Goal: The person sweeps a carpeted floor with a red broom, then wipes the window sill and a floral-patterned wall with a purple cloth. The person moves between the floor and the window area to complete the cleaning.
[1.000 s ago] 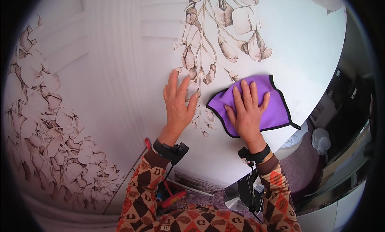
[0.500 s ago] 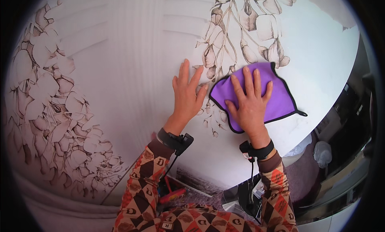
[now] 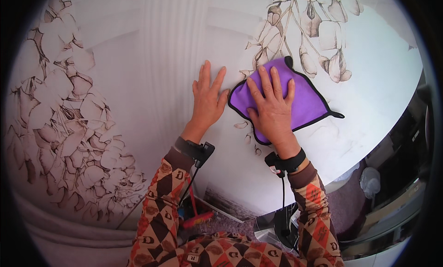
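A purple cleaning cloth (image 3: 307,98) with black edging and a small corner loop lies flat against a white wall (image 3: 180,40) printed with brown flower drawings. My right hand (image 3: 273,111) presses on the cloth's left half, fingers stretched out and spread over it. Just left of the cloth, my left hand (image 3: 206,100) rests on the wall with its fingers extended, holding nothing. Black straps with small devices circle both wrists. Part of the flower print is hidden behind the cloth and my right hand.
Drawn flower clusters (image 3: 83,151) cover the wall's left side. Below lie a purplish carpet (image 3: 344,211), a red object (image 3: 196,219) and a black-and-white item (image 3: 279,227). A clear plastic bag (image 3: 369,182) sits at the lower right, beside dark furniture (image 3: 392,147).
My right hand and the cloth have shifted left and slightly up across the wall. My left hand has moved a little left and up. The view has turned slightly.
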Action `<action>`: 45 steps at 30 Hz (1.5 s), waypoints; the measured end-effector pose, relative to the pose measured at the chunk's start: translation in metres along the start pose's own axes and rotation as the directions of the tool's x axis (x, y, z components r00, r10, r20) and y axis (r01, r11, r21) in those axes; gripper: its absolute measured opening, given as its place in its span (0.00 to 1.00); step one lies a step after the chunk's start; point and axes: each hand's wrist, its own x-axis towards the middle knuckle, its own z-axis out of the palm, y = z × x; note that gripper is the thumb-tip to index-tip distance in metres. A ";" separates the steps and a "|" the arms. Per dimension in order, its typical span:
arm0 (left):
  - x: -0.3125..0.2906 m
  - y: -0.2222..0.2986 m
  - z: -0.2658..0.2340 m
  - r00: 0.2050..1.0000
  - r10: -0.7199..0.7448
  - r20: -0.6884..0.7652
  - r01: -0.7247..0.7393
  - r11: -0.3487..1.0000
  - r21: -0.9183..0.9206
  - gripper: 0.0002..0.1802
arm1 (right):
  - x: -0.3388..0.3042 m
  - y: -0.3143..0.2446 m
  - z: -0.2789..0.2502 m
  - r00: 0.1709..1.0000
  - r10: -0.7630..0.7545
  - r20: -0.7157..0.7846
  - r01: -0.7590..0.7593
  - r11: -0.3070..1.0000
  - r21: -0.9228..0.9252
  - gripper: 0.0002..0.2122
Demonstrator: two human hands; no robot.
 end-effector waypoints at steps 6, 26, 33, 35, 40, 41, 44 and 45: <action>-0.069 -0.013 0.018 0.998 -0.069 0.011 0.070 0.996 -0.054 0.33 | -0.072 -0.024 0.054 0.982 -0.065 0.179 0.067 0.998 -0.009 0.30; -0.134 -0.009 0.025 0.959 -0.268 0.092 0.279 0.948 -0.150 0.32 | -0.147 -0.052 0.105 0.931 -0.200 0.306 0.172 0.978 0.118 0.25; -0.080 0.053 0.047 0.993 -0.116 0.002 0.116 0.989 -0.094 0.35 | -0.112 0.009 0.020 0.988 -0.019 0.153 0.020 1.000 -0.005 0.28; -0.075 0.068 0.049 0.994 -0.109 0.010 0.110 0.993 -0.046 0.35 | -0.125 0.013 0.016 0.988 -0.005 0.156 0.005 1.000 0.001 0.29; -0.113 0.100 0.074 0.997 -0.062 0.047 0.066 0.994 -0.082 0.36 | -0.229 0.018 0.016 0.962 0.056 0.268 -0.055 0.998 -0.011 0.27; -0.121 0.107 0.076 0.996 -0.063 0.059 0.069 0.992 -0.101 0.36 | -0.241 0.023 0.012 0.953 0.075 0.295 -0.082 0.997 0.012 0.27; -0.122 0.129 0.088 0.998 -0.039 0.048 0.045 0.991 -0.126 0.37 | -0.246 0.051 -0.007 0.970 0.088 0.227 -0.075 0.995 -0.063 0.28; -0.119 0.138 0.088 0.999 -0.034 0.038 0.039 0.991 -0.127 0.37 | -0.237 0.060 -0.019 0.974 0.095 0.205 -0.081 0.994 -0.077 0.28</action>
